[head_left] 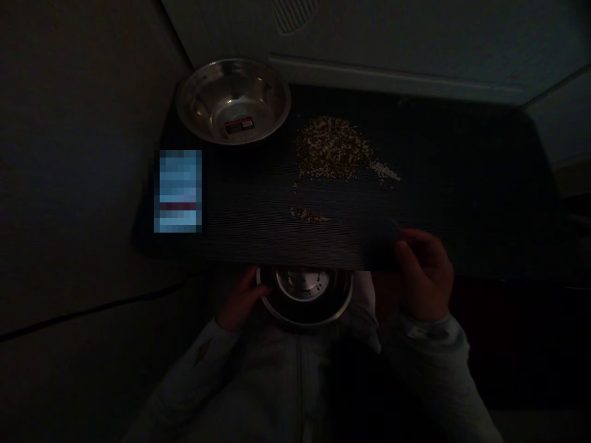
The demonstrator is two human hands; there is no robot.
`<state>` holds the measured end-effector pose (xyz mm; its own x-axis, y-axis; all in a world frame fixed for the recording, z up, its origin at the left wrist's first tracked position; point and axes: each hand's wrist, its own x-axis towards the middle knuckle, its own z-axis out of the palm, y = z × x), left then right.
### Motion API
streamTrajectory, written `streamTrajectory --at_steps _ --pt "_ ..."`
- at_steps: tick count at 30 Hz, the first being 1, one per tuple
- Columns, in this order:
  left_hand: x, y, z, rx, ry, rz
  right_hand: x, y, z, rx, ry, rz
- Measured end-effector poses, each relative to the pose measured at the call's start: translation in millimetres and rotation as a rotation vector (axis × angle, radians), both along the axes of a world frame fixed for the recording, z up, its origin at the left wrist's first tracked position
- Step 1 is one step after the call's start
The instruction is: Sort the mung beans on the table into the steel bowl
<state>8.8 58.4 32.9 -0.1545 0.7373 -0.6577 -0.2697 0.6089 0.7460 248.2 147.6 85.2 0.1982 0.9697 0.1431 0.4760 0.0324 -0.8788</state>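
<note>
My left hand grips the left rim of a shiny metal bowl just below the table's front edge. A few dark specks lie inside that bowl. At the front right of the table, my right hand is closed in a pinch on a thin, dark, flat piece; the dim light hides its exact kind. Left of this piece lies a small streak of mixed grains. Farther back is a larger pile of mixed grains, pale and brownish, with a whitish tail at its right.
A large metal bowl with a label inside stands at the table's back left. In front of it glows a blurred, lit screen. The dark table backs onto a pale panel. A cable runs along the left.
</note>
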Motion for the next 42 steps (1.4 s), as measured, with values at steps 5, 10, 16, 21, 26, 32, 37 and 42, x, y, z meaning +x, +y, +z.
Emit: streamTrajectory --at_steps 5,10,16,21,26,32,37,42 --pt "3 -17 14.5 -0.009 -0.144 0.076 8 -2 -10.6 0.063 0.061 0.020" --pt "7 -42 34.6 0.002 -0.178 0.051 13 -6 -15.8 0.098 0.113 0.036" --pt "14 -73 53.6 0.108 -0.213 -0.006 27 -3 -15.0 0.097 0.050 0.057" --pt "17 -91 66.5 0.109 -0.198 0.035 49 -8 -1.9 0.104 -0.215 -0.008" --pt "18 -94 67.9 0.144 -0.174 0.093 50 -11 4.3 0.037 -0.497 -0.020" --pt "17 -87 87.8 0.234 -0.098 0.134 44 -10 5.8 0.069 -0.648 -0.061" --pt "6 -79 115.6 0.311 -0.011 0.209 36 -47 16.1 0.250 -0.426 0.147" --pt "1 -73 127.3 0.368 0.009 0.273 -9 -110 -8.9 -0.183 -0.423 0.839"
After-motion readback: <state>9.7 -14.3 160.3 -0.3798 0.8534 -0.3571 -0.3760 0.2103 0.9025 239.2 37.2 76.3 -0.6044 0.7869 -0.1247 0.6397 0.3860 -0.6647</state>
